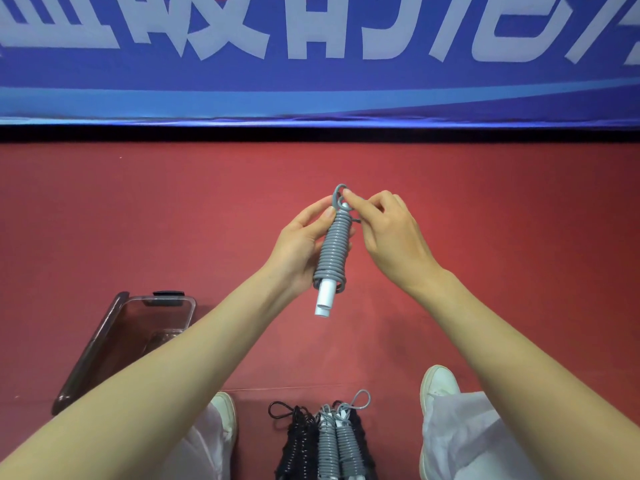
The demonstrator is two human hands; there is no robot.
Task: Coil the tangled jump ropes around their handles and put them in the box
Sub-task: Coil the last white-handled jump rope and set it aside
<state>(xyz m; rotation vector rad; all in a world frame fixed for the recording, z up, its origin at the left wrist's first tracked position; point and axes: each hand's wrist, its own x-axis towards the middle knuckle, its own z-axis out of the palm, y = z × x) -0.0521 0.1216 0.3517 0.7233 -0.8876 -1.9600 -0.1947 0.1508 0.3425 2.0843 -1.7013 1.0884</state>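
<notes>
Curled left hand [297, 247], pinching right hand [387, 233]

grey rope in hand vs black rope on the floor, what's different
The grey rope is held up by the left hand, its end loop pinched by the right hand; the black rope lies on the floor, untouched. The grey rope shows a white handle; the black rope shows none. Both are tightly coiled.

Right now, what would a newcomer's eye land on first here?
The gray coiled rope at centre, gripped by the left hand while the right hand pinches its top loop. Nearer, between the shoes, lie more coiled ropes, black and gray; the clear box sits lower left.
</notes>
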